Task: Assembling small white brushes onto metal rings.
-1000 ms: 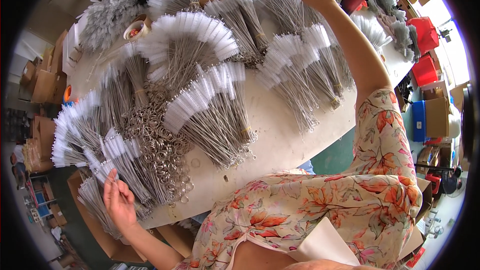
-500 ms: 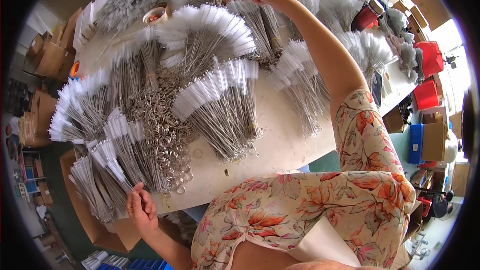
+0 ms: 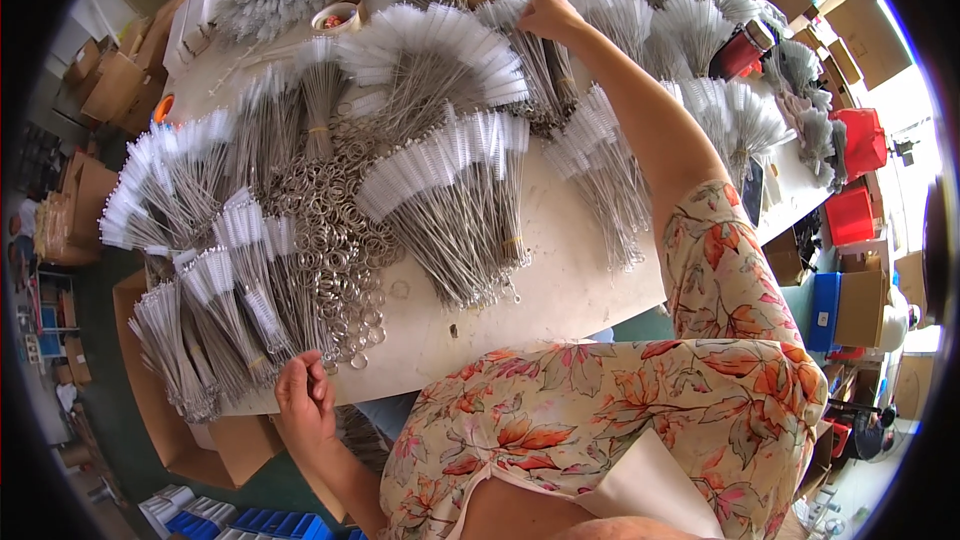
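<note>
Reaching far, right hand (image 3: 548, 16) grips a bundle of white-bristled wire brushes (image 3: 530, 60) — lifting follows; left hand (image 3: 303, 402) rests loosely curled, empty, at the white table edge (image 3: 560, 290).

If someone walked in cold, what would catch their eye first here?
Fanned bundles of white-tipped wire brushes cover nearly the whole table, with a heap of metal rings at centre left. The right hand reaches a far bundle; the left hand rests at the near edge.

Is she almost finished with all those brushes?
Not clearly. Many bundles of white-tipped wire brushes already lie sorted on the table. Her right hand reaches a far bundle; her left hand rests at the near edge. A pile of loose metal rings remains.
</note>
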The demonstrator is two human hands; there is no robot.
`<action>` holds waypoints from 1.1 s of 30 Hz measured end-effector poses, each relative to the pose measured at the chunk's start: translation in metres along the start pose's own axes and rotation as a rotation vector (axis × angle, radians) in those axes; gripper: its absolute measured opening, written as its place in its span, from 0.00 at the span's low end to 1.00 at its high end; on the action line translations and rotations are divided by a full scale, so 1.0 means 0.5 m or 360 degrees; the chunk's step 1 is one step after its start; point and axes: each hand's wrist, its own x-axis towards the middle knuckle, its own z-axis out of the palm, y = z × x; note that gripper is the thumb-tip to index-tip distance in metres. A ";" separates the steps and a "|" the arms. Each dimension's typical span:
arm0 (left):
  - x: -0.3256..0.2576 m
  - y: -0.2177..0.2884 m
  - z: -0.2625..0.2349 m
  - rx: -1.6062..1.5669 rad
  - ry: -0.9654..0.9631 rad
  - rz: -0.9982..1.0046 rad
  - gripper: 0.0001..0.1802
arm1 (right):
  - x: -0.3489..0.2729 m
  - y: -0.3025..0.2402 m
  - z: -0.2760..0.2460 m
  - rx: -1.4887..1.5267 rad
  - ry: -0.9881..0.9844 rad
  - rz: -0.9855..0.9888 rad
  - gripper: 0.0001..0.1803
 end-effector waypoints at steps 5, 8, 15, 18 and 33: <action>0.024 -0.011 0.048 0.0084 -0.0041 0.0316 0.14 | -0.056 -0.045 -0.120 -0.0332 0.0593 -0.0224 0.15; 0.023 0.034 0.124 0.0400 -0.0280 0.0564 0.13 | -0.181 -0.170 -0.170 0.0430 0.0554 -0.0547 0.13; 0.075 0.010 0.357 0.0592 -0.0856 0.1116 0.09 | -0.501 -0.382 -0.095 0.2407 -0.0601 -0.0532 0.11; 0.066 -0.035 0.367 0.0614 -0.0676 0.1303 0.06 | -0.588 -0.394 -0.070 0.1995 -0.0446 -0.0517 0.13; -0.048 -0.223 0.251 0.1035 -0.0696 0.1874 0.17 | -0.692 -0.215 -0.069 0.2257 -0.0883 0.0038 0.11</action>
